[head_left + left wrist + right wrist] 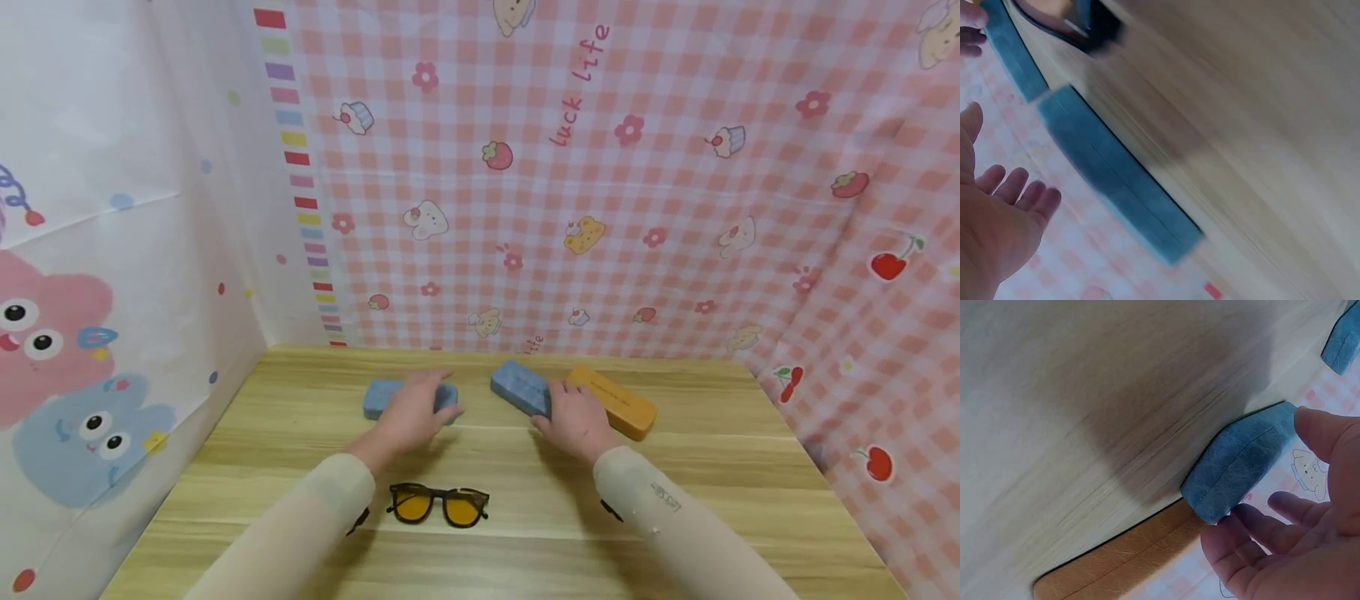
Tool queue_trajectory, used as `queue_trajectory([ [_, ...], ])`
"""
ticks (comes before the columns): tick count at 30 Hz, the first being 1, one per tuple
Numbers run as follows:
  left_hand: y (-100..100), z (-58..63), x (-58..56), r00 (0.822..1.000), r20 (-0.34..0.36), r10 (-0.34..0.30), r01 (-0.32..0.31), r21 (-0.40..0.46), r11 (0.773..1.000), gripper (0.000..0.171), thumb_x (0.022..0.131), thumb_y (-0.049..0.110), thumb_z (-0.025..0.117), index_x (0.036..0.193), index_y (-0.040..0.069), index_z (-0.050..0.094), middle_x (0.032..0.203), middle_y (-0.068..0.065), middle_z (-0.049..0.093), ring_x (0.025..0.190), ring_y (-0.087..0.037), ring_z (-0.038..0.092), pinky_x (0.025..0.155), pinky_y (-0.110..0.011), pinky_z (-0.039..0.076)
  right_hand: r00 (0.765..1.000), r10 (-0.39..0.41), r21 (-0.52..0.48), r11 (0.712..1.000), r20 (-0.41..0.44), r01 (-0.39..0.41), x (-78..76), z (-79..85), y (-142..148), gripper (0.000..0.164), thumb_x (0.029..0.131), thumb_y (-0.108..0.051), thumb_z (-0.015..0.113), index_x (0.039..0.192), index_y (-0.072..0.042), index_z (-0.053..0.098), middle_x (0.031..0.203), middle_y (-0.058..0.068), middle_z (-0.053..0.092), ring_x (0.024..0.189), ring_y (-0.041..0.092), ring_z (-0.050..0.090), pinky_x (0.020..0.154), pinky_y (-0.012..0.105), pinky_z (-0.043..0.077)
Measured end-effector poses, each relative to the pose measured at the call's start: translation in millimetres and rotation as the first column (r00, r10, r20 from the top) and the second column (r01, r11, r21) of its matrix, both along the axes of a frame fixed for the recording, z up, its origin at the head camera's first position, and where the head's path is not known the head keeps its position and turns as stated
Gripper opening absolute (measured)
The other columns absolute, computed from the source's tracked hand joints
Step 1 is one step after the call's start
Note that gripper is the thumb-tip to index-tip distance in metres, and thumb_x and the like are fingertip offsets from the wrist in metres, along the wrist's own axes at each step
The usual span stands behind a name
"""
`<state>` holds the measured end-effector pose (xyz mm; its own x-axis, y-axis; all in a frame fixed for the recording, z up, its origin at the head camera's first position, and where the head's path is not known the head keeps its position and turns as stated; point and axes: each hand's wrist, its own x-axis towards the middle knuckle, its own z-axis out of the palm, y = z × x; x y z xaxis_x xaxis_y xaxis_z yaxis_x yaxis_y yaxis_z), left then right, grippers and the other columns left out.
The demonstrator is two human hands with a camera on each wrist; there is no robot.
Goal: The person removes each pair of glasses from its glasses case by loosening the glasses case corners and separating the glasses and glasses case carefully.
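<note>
My left hand (411, 414) hovers over a blue glasses case (380, 398), fingers loosely extended. In the left wrist view, that case (1116, 175) lies apart from the fingers. My right hand (579, 417) reaches over the right end of a second blue glasses case (520, 387). The right wrist view has its fingertips at that case's (1241, 462) end, with the thumb spread away; firm contact is hard to tell. Beside this hand lies an orange glasses case (626, 408), slanted. Glasses (412, 505) with black frames and amber lenses rest on the table nearer to me.
The wood-grain table (525, 550) ends at a pink checked cloth (465, 192) behind it. A white printed cloth (187, 275) hangs on the left, and more checked cloth (892, 350) on the right.
</note>
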<state>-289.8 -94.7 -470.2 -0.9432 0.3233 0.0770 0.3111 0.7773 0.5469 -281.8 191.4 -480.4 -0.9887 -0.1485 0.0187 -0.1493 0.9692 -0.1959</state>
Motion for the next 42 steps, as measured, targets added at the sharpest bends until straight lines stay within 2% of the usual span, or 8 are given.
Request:
queue_trajectory([
  [6,39.1,4.8,-11.0,0.995,0.087,-0.042,0.033,0.105,0.994,0.069,0.109,0.043,0.062,0.165,0.01,0.04,0.167,-0.012,0.047,0.151,-0.034,0.051,0.123,-0.055,0.044,0.999,-0.043,0.019,0.999,-0.034,0.043,-0.5,-2.3,5.0,0.065,0.099,-0.035,0.077,0.149,0.002,0.056,0.144,0.024,0.066,0.133,0.041,0.061,0.119,0.055,0.045],
  [10,55.8,5.2,-15.7,0.986,0.167,-0.013,-0.019,0.189,0.982,0.072,0.111,0.044,0.058,0.167,0.008,0.033,0.17,-0.016,0.042,0.149,-0.037,0.052,0.12,-0.057,0.046,0.999,-0.042,0.001,0.999,-0.013,0.042,0.3,-2.7,6.1,0.059,0.1,-0.03,0.077,0.146,0.002,0.059,0.143,0.025,0.065,0.131,0.042,0.062,0.117,0.056,0.046],
  [13,63.1,1.3,-17.3,0.978,0.207,0.028,-0.073,0.21,0.975,0.075,0.111,0.044,0.058,0.169,0.007,0.029,0.172,-0.018,0.037,0.154,-0.039,0.045,0.124,-0.057,0.041,0.999,-0.031,-0.034,0.999,0.014,0.032,0.7,-3.3,6.7,0.056,0.1,-0.027,0.077,0.146,0.0,0.059,0.144,0.026,0.064,0.128,0.045,0.062,0.112,0.058,0.05],
  [16,66.8,-3.4,-17.3,0.974,0.221,0.054,-0.102,0.212,0.972,0.077,0.111,0.043,0.058,0.169,0.004,0.027,0.174,-0.019,0.032,0.159,-0.04,0.037,0.128,-0.058,0.035,0.999,-0.025,-0.059,0.998,0.021,0.026,0.6,-3.8,8.5,0.053,0.1,-0.02,0.077,0.146,-0.002,0.058,0.146,0.024,0.063,0.127,0.046,0.062,0.106,0.059,0.054],
  [20,67.8,-6.6,-14.9,0.971,0.233,0.049,-0.099,0.208,0.973,0.077,0.11,0.042,0.059,0.168,0.003,0.027,0.174,-0.02,0.033,0.158,-0.041,0.038,0.128,-0.059,0.036,1.0,0.004,-0.073,0.997,0.015,-0.003,0.1,-2.6,12.7,0.049,0.099,-0.013,0.077,0.145,-0.004,0.06,0.146,0.022,0.064,0.127,0.045,0.063,0.105,0.059,0.056],
  [29,66.1,-8.0,-12.4,0.95,0.312,-0.005,-0.054,0.18,0.982,0.072,0.112,0.042,0.055,0.166,-0.001,0.033,0.164,-0.025,0.047,0.149,-0.042,0.05,0.121,-0.058,0.045,0.999,0.053,-0.076,0.996,0.005,-0.052,-0.9,-3.0,16.4,0.046,0.099,-0.011,0.077,0.142,-0.004,0.061,0.146,0.021,0.064,0.128,0.038,0.067,0.107,0.056,0.056],
  [35,68.1,-10.7,-12.3,0.945,0.324,-0.05,-0.012,0.188,0.982,0.069,0.112,0.041,0.055,0.165,0.001,0.035,0.163,-0.024,0.048,0.151,-0.041,0.048,0.122,-0.057,0.044,0.998,0.051,-0.08,0.996,0.019,-0.05,-1.7,-4.2,17.2,0.046,0.1,-0.012,0.076,0.143,-0.005,0.059,0.148,0.021,0.063,0.129,0.037,0.067,0.108,0.057,0.055],
  [42,67.7,-13.7,-12.7,0.933,0.353,-0.064,-0.019,0.226,0.974,0.07,0.113,0.04,0.054,0.168,0.003,0.032,0.169,-0.02,0.041,0.157,-0.039,0.04,0.128,-0.055,0.036,0.998,0.065,-0.088,0.994,0.027,-0.063,-1.6,-2.9,18.2,0.045,0.1,-0.011,0.075,0.142,-0.005,0.06,0.148,0.021,0.062,0.127,0.037,0.067,0.108,0.057,0.056],
])
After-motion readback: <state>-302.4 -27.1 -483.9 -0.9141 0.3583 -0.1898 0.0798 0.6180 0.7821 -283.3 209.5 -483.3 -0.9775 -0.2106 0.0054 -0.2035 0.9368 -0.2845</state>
